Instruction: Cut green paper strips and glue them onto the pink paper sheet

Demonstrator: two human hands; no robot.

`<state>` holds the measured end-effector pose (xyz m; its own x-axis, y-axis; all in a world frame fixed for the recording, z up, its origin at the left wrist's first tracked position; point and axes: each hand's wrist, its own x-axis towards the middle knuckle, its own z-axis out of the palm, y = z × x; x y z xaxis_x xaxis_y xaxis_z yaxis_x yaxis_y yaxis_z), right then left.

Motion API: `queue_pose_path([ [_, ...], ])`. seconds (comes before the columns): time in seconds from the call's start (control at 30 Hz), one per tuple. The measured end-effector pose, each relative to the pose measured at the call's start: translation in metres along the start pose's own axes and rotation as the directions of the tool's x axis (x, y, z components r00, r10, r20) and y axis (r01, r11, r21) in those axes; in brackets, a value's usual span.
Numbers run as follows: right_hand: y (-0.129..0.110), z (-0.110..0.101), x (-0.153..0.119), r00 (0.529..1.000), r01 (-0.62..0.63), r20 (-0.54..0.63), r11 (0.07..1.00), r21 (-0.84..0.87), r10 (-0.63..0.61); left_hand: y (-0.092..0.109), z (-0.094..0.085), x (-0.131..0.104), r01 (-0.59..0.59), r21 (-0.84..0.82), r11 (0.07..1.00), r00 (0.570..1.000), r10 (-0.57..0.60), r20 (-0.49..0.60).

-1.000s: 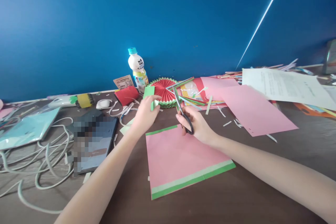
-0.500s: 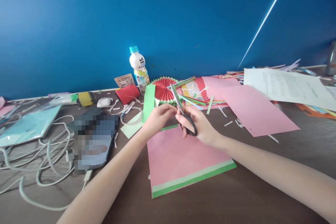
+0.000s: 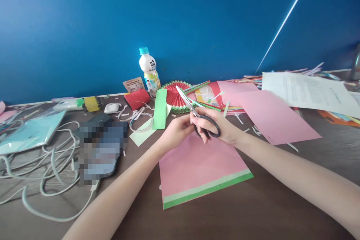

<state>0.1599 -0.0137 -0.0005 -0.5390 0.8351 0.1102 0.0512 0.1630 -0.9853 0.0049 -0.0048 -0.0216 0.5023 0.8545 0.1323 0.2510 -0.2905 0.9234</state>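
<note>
My right hand is closed around a pair of scissors. Their silver blades look shut and point up and to the left, and the black handles loop around my fingers. Close against it, my left hand has its fingers pinched together; whatever lies between them is hidden. Below both hands lies a pink sheet with pale and bright green bands along its near edge. Its far edge is covered by my hands. A red pleated paper fan with a green rim sits beyond the blades.
A green paper strip and a bottle stand left of the fan. Further left are a phone, white cables and a red roll. Pink paper and a printed sheet lie right, among scraps.
The scissors have tilted further left and their handles have shifted right in my right hand. My left hand has moved slightly right and down, staying close to the right hand.
</note>
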Motion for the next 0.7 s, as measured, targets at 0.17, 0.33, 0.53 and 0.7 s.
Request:
queue_pose_path([
  [0.17, -0.003, -0.009, 0.002, 0.999, -0.037, 0.026, 0.992, 0.124, 0.034, 0.005, 0.001, 0.001, 0.036, -0.295, 0.955, 0.999, -0.026, 0.039],
  [0.33, -0.005, -0.014, 0.002, 0.992, -0.118, 0.082, 0.951, 0.285, 0.099, 0.002, 0.003, 0.001, 0.089, -0.386, 0.918, 0.996, -0.086, 0.026],
  [0.53, -0.004, -0.016, 0.003, 0.982, -0.170, 0.150, 0.902, 0.398, 0.119, -0.008, 0.004, 0.004, 0.140, -0.573, 0.808, 0.990, -0.115, 0.080],
  [0.7, -0.001, -0.023, 0.005, 0.975, -0.191, 0.174, 0.920, 0.343, 0.137, -0.010, 0.002, 0.004, 0.179, -0.585, 0.791, 0.983, -0.174, 0.065],
])
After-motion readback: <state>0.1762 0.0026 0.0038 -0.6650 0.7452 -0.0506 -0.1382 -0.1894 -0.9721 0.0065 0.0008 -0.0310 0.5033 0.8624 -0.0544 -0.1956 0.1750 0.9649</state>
